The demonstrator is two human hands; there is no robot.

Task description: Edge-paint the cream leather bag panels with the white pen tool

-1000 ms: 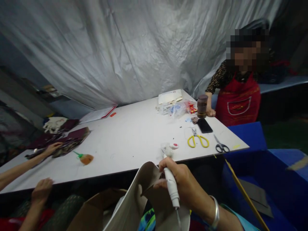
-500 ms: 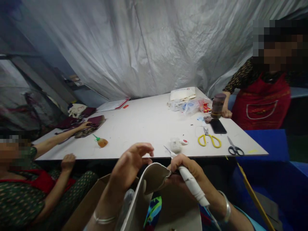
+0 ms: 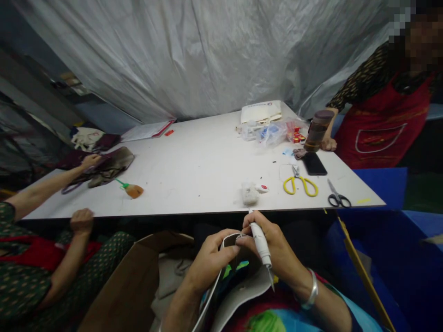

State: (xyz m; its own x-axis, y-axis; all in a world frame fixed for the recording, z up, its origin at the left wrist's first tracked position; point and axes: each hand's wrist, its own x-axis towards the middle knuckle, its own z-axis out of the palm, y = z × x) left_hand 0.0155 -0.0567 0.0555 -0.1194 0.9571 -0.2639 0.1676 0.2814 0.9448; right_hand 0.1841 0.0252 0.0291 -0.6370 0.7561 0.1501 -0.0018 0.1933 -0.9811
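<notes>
Pale sheet material curved on the near side of a white table, its far rim pinched by the left hand. The right hand closed around a white-wrapped tool; rim work seemed underway, the next move likely needing steadiness.

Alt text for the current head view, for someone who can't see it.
Left hand and right hand hold a curved pale sheet by its edge before a white table; the right also grips a pointed white-handled tool. On the table lie yellow scissors, black scissors and a phone.
</notes>
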